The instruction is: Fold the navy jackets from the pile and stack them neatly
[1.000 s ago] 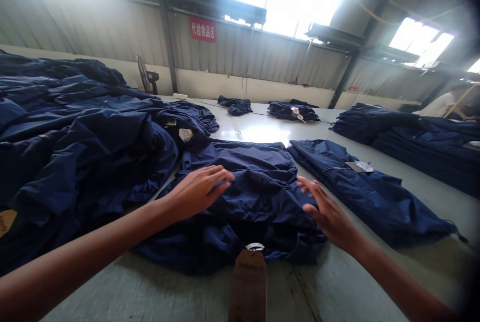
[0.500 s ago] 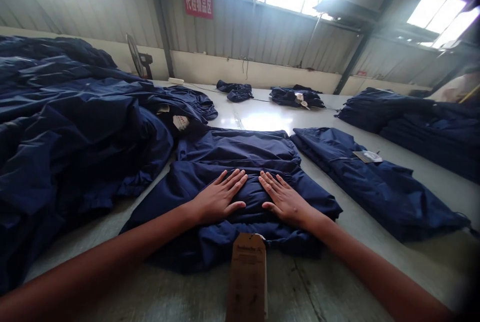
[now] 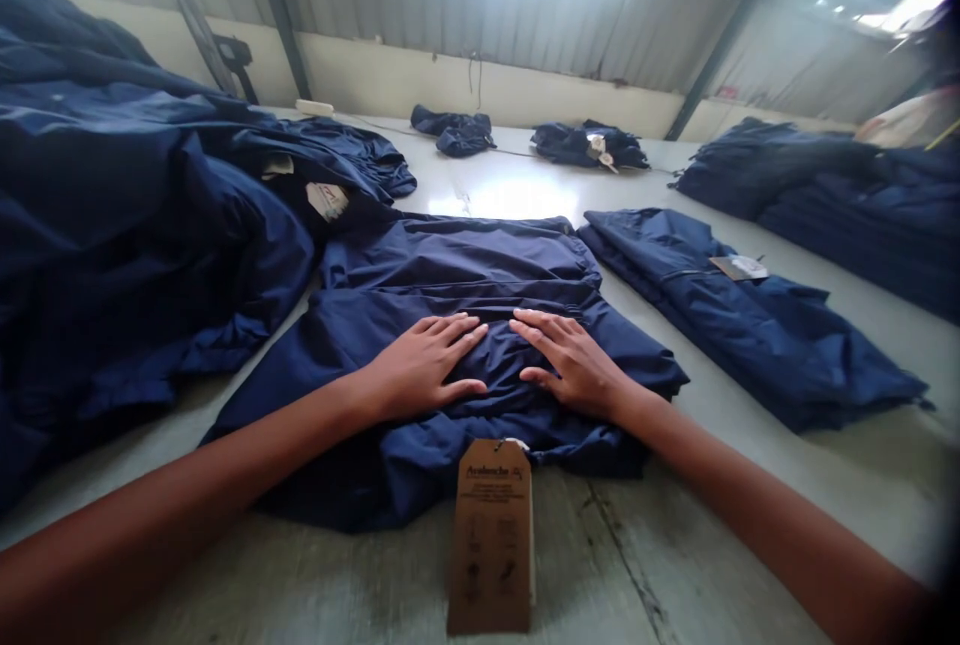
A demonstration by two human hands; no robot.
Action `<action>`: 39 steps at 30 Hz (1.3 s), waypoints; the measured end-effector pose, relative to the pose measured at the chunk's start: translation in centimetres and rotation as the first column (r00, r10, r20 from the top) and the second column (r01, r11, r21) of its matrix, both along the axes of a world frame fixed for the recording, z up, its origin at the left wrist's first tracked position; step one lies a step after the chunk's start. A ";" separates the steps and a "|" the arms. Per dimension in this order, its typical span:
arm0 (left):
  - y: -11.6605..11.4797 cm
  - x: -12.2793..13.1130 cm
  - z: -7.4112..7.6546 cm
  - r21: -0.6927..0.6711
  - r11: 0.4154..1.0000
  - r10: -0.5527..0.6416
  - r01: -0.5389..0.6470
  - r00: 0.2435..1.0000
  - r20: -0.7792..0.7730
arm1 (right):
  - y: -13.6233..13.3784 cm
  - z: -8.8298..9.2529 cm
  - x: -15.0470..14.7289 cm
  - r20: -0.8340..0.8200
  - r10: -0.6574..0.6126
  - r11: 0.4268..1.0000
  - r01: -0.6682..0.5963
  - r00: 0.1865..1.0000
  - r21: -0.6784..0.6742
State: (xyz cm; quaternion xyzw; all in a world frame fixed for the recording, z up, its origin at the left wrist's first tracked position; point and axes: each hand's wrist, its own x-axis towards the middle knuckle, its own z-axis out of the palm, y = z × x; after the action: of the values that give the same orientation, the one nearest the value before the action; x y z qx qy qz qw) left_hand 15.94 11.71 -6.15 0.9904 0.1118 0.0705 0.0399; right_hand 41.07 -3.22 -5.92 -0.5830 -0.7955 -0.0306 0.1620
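Note:
A navy blue garment, partly folded, lies in front of me on the table. My left hand rests on it with fingers stretched out and thumb apart. Opposite it, my right hand lies on the same cloth, fingers extended and pointing inward. A narrow strip of wrinkled fabric shows between the two hands. From the garment's near edge hangs a brown cardboard tag with dark print, lying on the tabletop. Neither hand grips anything.
A large heap of navy garments covers the left side. To the right lies a folded garment with a tag, and behind it a stack. Two small bundles, one a dark roll, sit at the back. A fan stands far left.
The camera view has tilted downward, so more of the brown tag shows. Both hands stay on the garment, with their fingers slightly more bent.

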 end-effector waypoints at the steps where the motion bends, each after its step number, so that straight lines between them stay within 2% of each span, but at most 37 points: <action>1: -0.1 0.0 0.5 0.007 1.000 -0.006 0.006 1.000 0.022 | -0.1 0.4 -0.1 -0.010 -0.015 1.000 0.015 1.000 0.020; 4: -0.2 -0.1 1.1 0.025 1.000 -0.006 0.004 0.996 0.091 | -0.2 0.9 -0.2 0.037 -0.086 0.996 0.086 0.996 0.012; 9: -0.2 -0.2 -0.8 -0.035 0.999 0.008 -0.008 1.000 0.023 | -0.3 -0.9 -0.2 0.138 -0.092 0.979 0.115 0.986 -0.167; 12: -0.2 -0.2 -1.6 -0.053 0.999 0.013 -0.013 1.000 0.001 | -0.1 -1.8 -0.1 0.150 -0.084 0.978 0.111 0.985 -0.176; 14: -0.2 -0.1 -1.5 -0.065 0.998 0.019 -0.020 1.000 -0.015 | 0.0 -2.0 0.0 0.148 -0.086 0.979 0.111 0.985 -0.171; 16: -0.1 -0.1 -1.0 -0.088 0.996 0.019 -0.023 0.999 -0.038 | 0.0 -1.5 0.2 0.128 -0.085 0.977 0.108 0.988 -0.186; 18: -0.2 -0.1 0.1 -0.112 0.994 -0.013 0.010 1.000 -0.028 | -0.3 0.0 0.3 0.070 -0.064 0.975 0.077 0.996 -0.210; 20: -0.5 -0.3 1.5 -0.124 0.987 -0.098 0.104 0.994 0.054 | -1.2 2.3 0.1 -0.009 -0.038 0.983 0.036 0.999 -0.183; 22: -1.2 -0.5 3.3 -0.135 0.965 -0.205 0.226 0.966 0.157 | -2.4 4.6 -0.7 -0.063 -0.024 0.995 0.017 0.998 -0.097; 24: -2.2 -0.9 4.9 -0.177 0.928 -0.294 0.327 0.937 0.191 | -3.9 6.0 -2.2 -0.084 -0.006 1.000 0.004 0.996 -0.017; 25: -2.8 -1.0 5.5 -0.209 0.911 -0.321 0.355 0.930 0.179 | -4.6 6.1 -3.1 -0.086 0.020 1.000 -0.020 0.996 0.001; 28: -4.3 -1.4 6.7 -0.287 0.893 -0.329 0.348 0.938 0.112 | -6.4 4.6 -5.3 -0.108 0.118 0.993 -0.117 0.987 0.019; 32: -5.7 -1.5 6.6 -0.324 0.896 -0.303 0.304 0.951 0.054 | -7.7 1.8 -6.4 -0.166 0.182 0.983 -0.183 0.969 0.008; 35: -6.3 -1.4 6.2 -0.339 0.894 -0.301 0.292 0.953 0.025 | -7.9 1.2 -6.2 -0.167 0.200 0.978 -0.207 0.965 -0.029; 39: -6.8 -1.3 5.6 -0.337 0.897 -0.299 0.286 0.954 0.015 | -8.1 1.5 -6.0 -0.160 0.218 0.970 -0.231 0.963 -0.073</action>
State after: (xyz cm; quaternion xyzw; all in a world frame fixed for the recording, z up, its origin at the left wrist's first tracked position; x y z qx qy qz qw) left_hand 14.60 4.88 -0.58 0.9757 -0.0273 0.0250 0.2159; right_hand 35.10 -11.29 -4.45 -0.4965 -0.8425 0.0687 0.1973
